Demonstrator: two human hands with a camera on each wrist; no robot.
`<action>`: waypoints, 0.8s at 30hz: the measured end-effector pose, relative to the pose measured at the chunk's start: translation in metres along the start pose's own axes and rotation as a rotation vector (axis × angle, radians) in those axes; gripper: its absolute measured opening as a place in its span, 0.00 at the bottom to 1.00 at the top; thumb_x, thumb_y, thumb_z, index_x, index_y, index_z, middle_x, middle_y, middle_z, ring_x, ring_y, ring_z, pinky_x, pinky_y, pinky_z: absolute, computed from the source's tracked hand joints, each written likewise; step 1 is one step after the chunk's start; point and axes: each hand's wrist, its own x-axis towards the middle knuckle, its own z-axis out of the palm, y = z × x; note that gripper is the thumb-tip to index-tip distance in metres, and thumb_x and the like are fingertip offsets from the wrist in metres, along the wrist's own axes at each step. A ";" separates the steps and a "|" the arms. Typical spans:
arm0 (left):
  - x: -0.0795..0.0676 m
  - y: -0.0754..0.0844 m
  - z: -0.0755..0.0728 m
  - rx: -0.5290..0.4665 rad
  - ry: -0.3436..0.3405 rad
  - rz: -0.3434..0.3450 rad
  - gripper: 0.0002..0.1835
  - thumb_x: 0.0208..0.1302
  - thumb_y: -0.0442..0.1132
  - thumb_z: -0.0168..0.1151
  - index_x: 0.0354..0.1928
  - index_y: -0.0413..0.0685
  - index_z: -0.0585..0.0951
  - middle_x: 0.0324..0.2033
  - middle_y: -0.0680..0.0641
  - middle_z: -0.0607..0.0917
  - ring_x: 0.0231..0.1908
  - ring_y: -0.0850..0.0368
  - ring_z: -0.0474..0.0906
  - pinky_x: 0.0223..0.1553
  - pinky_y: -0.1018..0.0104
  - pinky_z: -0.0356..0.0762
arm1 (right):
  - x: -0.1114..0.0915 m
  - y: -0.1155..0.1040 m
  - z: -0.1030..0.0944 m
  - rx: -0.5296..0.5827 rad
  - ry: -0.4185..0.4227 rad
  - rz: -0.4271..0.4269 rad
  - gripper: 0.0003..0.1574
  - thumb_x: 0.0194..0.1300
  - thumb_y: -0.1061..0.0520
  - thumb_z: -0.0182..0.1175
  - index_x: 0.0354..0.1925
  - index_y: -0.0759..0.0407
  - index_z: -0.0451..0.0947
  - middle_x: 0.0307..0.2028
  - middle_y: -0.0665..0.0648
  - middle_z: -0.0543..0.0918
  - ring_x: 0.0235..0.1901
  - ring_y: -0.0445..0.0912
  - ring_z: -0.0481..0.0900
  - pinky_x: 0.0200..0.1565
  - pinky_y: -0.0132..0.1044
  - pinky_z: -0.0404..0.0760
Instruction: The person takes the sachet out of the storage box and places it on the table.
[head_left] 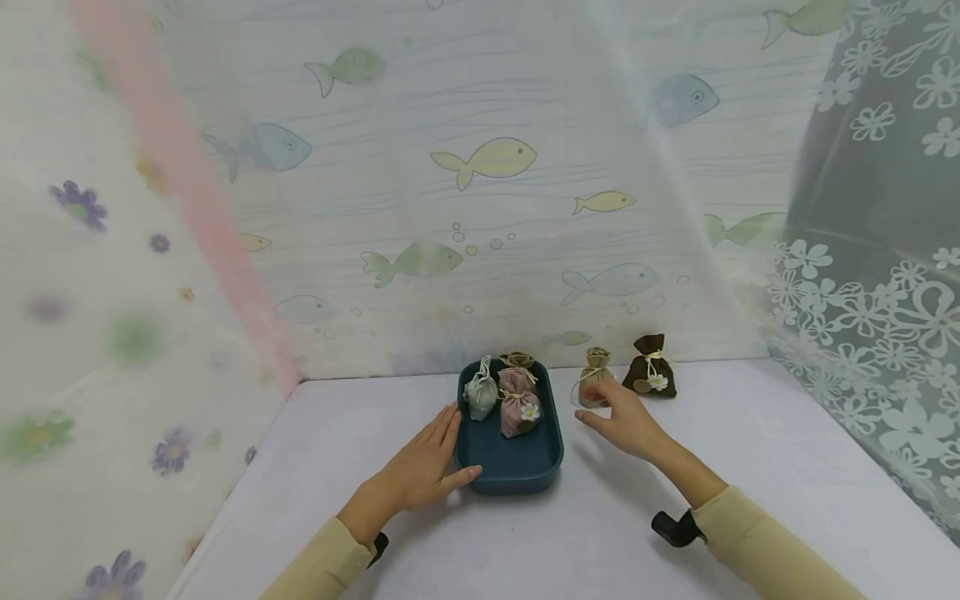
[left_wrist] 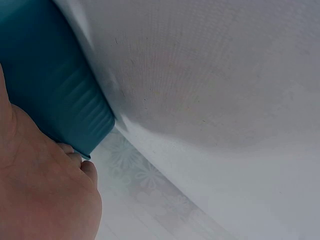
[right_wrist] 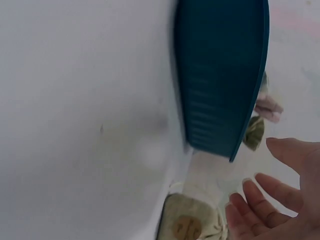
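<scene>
A dark blue plastic bin (head_left: pixel 510 475) stands on the white table. My left hand (head_left: pixel 416 471) rests along its left side with fairly straight fingers, the thumb near the front rim. Inside the bin lie a light grey drawstring pouch (head_left: pixel 481 400), a pink one (head_left: pixel 514 407) with a white flower, and an olive one (head_left: pixel 517 360) partly hidden behind. Right of the bin, my right hand (head_left: pixel 622 421) reaches over a small beige drawstring pouch (head_left: pixel 597 361). In the right wrist view its fingers (right_wrist: pixel 265 210) are spread and hold nothing, close to the beige pouch with a round wooden button.
A dark brown drawstring pouch (head_left: pixel 649 367) with a flower and button stands at the table's back right. Behind the table hangs a curtain (head_left: pixel 480 250) printed with fish. The white cloth (head_left: pixel 337 433) covers the table on both sides of the bin.
</scene>
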 end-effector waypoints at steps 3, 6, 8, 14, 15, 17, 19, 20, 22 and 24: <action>0.000 0.000 0.000 -0.001 0.002 0.004 0.57 0.72 0.77 0.35 0.81 0.34 0.45 0.81 0.37 0.41 0.80 0.41 0.38 0.77 0.44 0.49 | 0.003 -0.007 0.006 0.015 -0.015 -0.006 0.20 0.68 0.61 0.67 0.55 0.70 0.78 0.50 0.67 0.82 0.52 0.65 0.81 0.55 0.60 0.80; 0.000 0.001 -0.001 0.008 0.006 0.009 0.57 0.72 0.77 0.35 0.81 0.34 0.45 0.81 0.37 0.41 0.80 0.41 0.39 0.77 0.44 0.49 | 0.008 -0.013 0.011 0.018 -0.028 -0.007 0.22 0.69 0.60 0.67 0.56 0.70 0.78 0.52 0.67 0.82 0.54 0.64 0.81 0.57 0.59 0.80; 0.000 0.001 -0.001 0.000 0.012 0.013 0.56 0.72 0.76 0.37 0.80 0.33 0.46 0.81 0.36 0.42 0.80 0.40 0.39 0.77 0.43 0.49 | 0.011 -0.016 0.016 0.023 -0.034 -0.014 0.23 0.70 0.59 0.67 0.58 0.72 0.77 0.53 0.68 0.81 0.54 0.64 0.80 0.57 0.59 0.80; 0.000 0.001 -0.001 -0.002 0.012 0.013 0.57 0.72 0.77 0.36 0.80 0.33 0.46 0.81 0.35 0.43 0.80 0.40 0.39 0.77 0.42 0.49 | 0.022 -0.024 0.031 0.042 -0.050 -0.023 0.27 0.71 0.58 0.65 0.62 0.74 0.74 0.55 0.70 0.80 0.55 0.62 0.80 0.57 0.60 0.79; 0.000 0.001 -0.001 -0.002 0.012 0.013 0.57 0.72 0.76 0.36 0.80 0.33 0.46 0.81 0.35 0.43 0.80 0.40 0.39 0.77 0.42 0.49 | 0.023 -0.026 0.033 0.045 -0.049 -0.019 0.28 0.71 0.59 0.65 0.62 0.74 0.74 0.55 0.70 0.80 0.54 0.62 0.80 0.57 0.59 0.79; 0.000 0.001 -0.001 -0.001 0.011 0.011 0.57 0.72 0.76 0.36 0.80 0.33 0.46 0.81 0.35 0.43 0.80 0.40 0.39 0.77 0.42 0.49 | 0.027 -0.029 0.037 0.053 -0.050 -0.019 0.28 0.71 0.59 0.65 0.62 0.75 0.74 0.55 0.70 0.80 0.54 0.62 0.80 0.56 0.58 0.80; 0.000 0.000 0.000 -0.001 0.013 0.012 0.56 0.72 0.76 0.36 0.80 0.33 0.46 0.81 0.35 0.42 0.80 0.40 0.39 0.77 0.42 0.49 | 0.031 -0.032 0.041 0.052 -0.050 -0.017 0.28 0.71 0.59 0.65 0.62 0.75 0.73 0.54 0.70 0.81 0.52 0.62 0.81 0.55 0.57 0.81; 0.000 0.000 0.000 -0.001 0.012 0.011 0.56 0.72 0.76 0.37 0.80 0.33 0.46 0.81 0.36 0.42 0.80 0.40 0.39 0.77 0.43 0.49 | 0.033 -0.034 0.042 0.056 -0.050 -0.015 0.28 0.71 0.60 0.65 0.62 0.76 0.73 0.53 0.70 0.81 0.51 0.62 0.82 0.54 0.56 0.82; 0.001 -0.001 0.001 0.009 0.006 0.004 0.57 0.72 0.77 0.35 0.81 0.34 0.45 0.81 0.37 0.41 0.80 0.41 0.39 0.77 0.44 0.49 | 0.037 -0.037 0.045 0.053 -0.052 -0.012 0.27 0.71 0.60 0.65 0.61 0.76 0.74 0.52 0.71 0.82 0.49 0.61 0.83 0.51 0.54 0.84; 0.001 -0.001 0.002 0.003 0.006 0.003 0.57 0.72 0.77 0.35 0.81 0.34 0.46 0.81 0.37 0.41 0.80 0.41 0.39 0.77 0.44 0.49 | 0.041 -0.039 0.047 0.048 -0.056 0.001 0.26 0.70 0.61 0.65 0.61 0.75 0.75 0.51 0.70 0.82 0.48 0.60 0.84 0.50 0.52 0.84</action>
